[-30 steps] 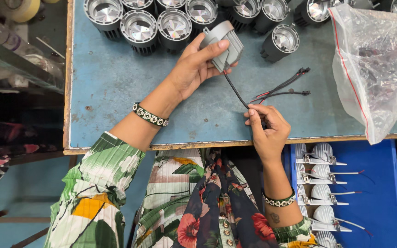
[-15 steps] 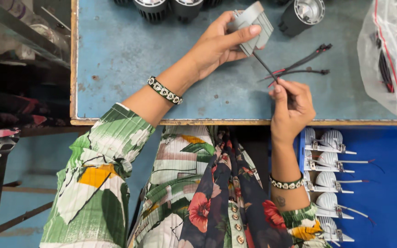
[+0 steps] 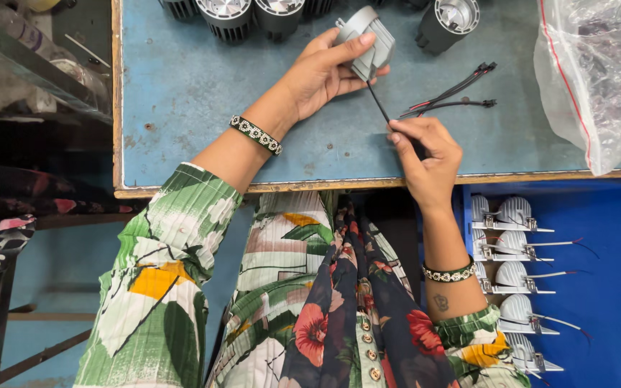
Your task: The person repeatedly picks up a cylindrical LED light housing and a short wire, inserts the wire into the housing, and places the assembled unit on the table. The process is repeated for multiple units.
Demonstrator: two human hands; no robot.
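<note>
My left hand (image 3: 323, 70) grips a grey finned lamp housing (image 3: 366, 42) just above the blue worktable (image 3: 195, 93). A thin black cable (image 3: 378, 105) runs from the housing down to my right hand (image 3: 425, 154), whose fingers pinch it near the table's front edge. The cable's free ends, red and black wires with small connectors (image 3: 461, 92), lie on the table to the right of the housing.
Several dark finned lamp housings (image 3: 253, 14) stand along the table's far edge. A clear plastic bag (image 3: 598, 72) lies at the right. A blue bin (image 3: 612, 287) below the table holds white lamp parts (image 3: 512, 244) with wires. Shelving stands at the left.
The view has dropped, so the table shows higher in frame. Both hands keep their hold on the housing and its cable; the housing is turned a little and sits closer to the right hand.
</note>
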